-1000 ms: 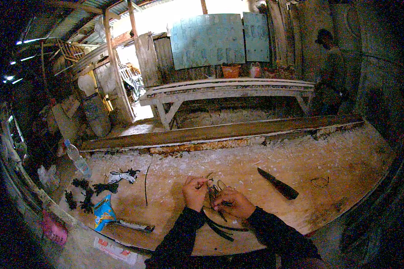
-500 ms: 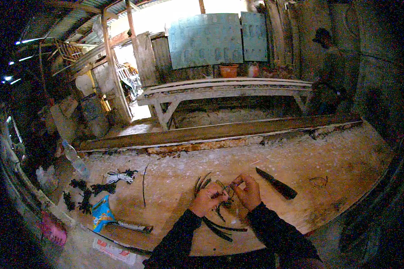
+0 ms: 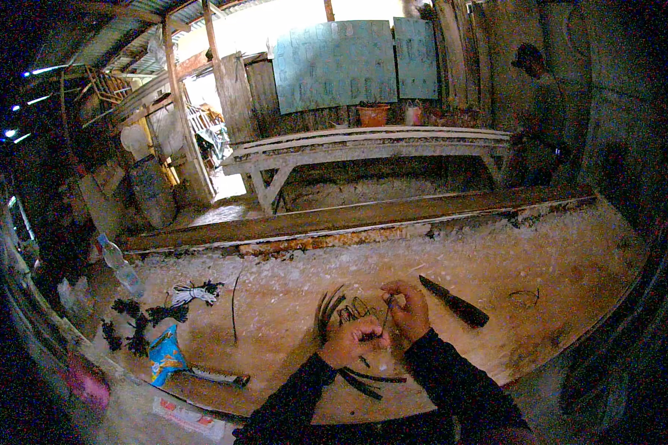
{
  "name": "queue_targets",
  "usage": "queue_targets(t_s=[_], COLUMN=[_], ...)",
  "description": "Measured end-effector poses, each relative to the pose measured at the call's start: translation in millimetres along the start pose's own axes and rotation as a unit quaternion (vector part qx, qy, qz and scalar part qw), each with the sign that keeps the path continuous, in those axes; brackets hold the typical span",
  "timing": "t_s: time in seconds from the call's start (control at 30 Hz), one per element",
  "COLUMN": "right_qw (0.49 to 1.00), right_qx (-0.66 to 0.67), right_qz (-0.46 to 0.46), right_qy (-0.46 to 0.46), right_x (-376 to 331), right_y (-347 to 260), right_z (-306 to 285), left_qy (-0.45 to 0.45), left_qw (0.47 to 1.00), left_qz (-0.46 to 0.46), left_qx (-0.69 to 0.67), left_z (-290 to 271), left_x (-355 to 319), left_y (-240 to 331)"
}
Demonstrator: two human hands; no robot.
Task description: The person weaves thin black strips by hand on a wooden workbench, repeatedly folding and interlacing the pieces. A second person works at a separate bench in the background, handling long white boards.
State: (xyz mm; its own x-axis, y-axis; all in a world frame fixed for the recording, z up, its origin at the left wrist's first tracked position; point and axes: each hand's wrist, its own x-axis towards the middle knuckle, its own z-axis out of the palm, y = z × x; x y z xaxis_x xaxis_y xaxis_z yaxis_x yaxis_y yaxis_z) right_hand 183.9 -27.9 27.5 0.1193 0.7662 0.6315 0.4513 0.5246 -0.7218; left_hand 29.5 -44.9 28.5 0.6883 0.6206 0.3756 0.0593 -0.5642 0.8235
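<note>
At the near middle of the wooden table, my left hand [image 3: 349,343] is closed, with the lower end of a thin dark strand [image 3: 387,314] at its fingers. My right hand [image 3: 410,310] pinches the same strand higher up, so it runs slantwise between both hands. Just beyond my left hand lie loops of thin cord [image 3: 358,307] and a fan of dark flat strips [image 3: 326,310]. More dark strips [image 3: 362,383] rest on the tabletop nearer to me, between my forearms. Right of my right hand is a dark knife-shaped tool [image 3: 454,301].
Left on the table [image 3: 274,363] are dark cord bundles [image 3: 136,330], a white cord bundle [image 3: 191,295], a blue packet [image 3: 167,357] and a single strip [image 3: 236,305]. A plastic bottle [image 3: 119,265] stands by its edge. Beyond a long bench [image 3: 378,144], a person [image 3: 536,111] stands at right.
My hands have drawn slightly apart, the left lower and nearer to me. A strand now shows stretched between them, and the cord loops lie uncovered beyond my left hand.
</note>
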Motion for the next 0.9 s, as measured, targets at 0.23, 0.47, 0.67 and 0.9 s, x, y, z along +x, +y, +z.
queue_targets(t_s=[0.23,0.47,0.67,0.9], right_qw=[0.996,0.995,0.98,0.974], right_qx=[0.089,0.052,0.128,0.134], right_qz=[0.006,0.061,0.117,0.122], right_qy=[0.012,-0.06,-0.099,-0.135], right_x=[-1,-13,-13,-11], right_y=[20,23,16,1], right_z=[5,14,17,10], left_qy=[0.192,0.354,0.377,0.357], left_qw=[0.966,0.926,0.891,0.909], left_qz=[-0.08,-0.126,-0.246,-0.184], left_qx=[-0.153,0.032,-0.054,-0.108], left_z=[-13,-35,-37,-46], left_x=[-2,-6,-5,-13], left_y=[-24,-21,-7,-43])
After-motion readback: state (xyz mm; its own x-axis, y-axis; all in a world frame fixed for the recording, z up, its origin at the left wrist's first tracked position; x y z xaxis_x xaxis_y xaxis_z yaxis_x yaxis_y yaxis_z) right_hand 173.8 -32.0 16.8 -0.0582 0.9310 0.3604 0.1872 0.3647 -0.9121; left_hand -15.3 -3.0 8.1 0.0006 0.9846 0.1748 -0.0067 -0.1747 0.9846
